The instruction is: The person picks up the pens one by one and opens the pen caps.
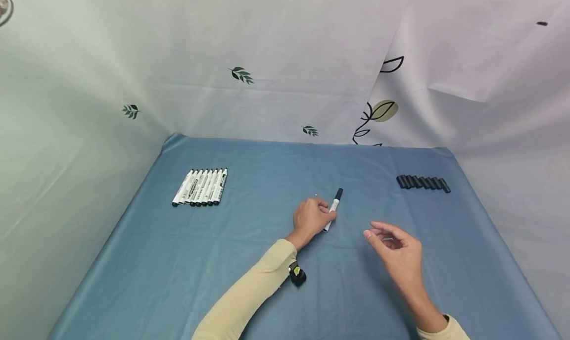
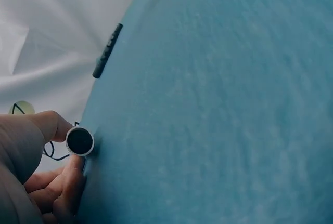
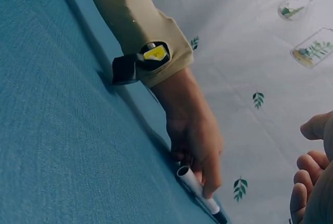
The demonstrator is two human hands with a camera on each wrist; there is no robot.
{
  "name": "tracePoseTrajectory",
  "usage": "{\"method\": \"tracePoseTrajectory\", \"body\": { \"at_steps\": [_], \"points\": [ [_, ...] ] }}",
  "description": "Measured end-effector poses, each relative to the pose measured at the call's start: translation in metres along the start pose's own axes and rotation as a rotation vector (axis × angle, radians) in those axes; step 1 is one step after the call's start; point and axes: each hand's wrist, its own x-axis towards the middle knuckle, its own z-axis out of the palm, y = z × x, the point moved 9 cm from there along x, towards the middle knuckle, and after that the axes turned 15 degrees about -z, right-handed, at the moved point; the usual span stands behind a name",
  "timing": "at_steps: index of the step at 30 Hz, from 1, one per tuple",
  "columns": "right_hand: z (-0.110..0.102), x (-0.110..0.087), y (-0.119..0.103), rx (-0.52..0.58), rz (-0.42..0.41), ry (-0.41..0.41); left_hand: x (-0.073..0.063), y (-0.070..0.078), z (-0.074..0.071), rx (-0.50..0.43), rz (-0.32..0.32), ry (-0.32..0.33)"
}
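My left hand (image 1: 310, 216) pinches a white marker (image 1: 333, 206) between thumb and fingers, low over the middle of the blue tablecloth. The marker's black cap (image 1: 339, 194) points away from me. Seen end-on in the left wrist view, the marker's near end (image 2: 80, 141) is a dark round with a white rim. The right wrist view shows the marker (image 3: 191, 180) lying at a slant along the cloth, in the left fingers. To its right, above the cloth, my right hand (image 1: 398, 251) is loosely curved, thumb and fingertips apart, holding nothing.
On the left of the table, several white markers (image 1: 200, 187) lie side by side in a row. A row of several short black caps (image 1: 423, 183) lies at the far right. Pale leaf-printed curtains (image 1: 276, 102) rise behind the blue tablecloth (image 1: 178, 261) and along its sides.
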Motion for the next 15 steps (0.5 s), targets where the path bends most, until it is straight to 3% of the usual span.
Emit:
{"method": "tracePoseTrajectory", "body": {
  "at_steps": [8,12,15],
  "points": [
    [-0.001,0.002,0.002,0.003,-0.003,0.011,-0.006,0.0,-0.01,-0.244,0.035,-0.126],
    [-0.001,0.003,0.005,-0.004,0.0,0.006,-0.017,0.003,-0.022,-0.36,0.077,-0.193],
    [0.0,0.005,0.005,0.004,0.001,-0.002,-0.028,0.005,-0.035,-0.394,0.117,-0.214]
  ]
}}
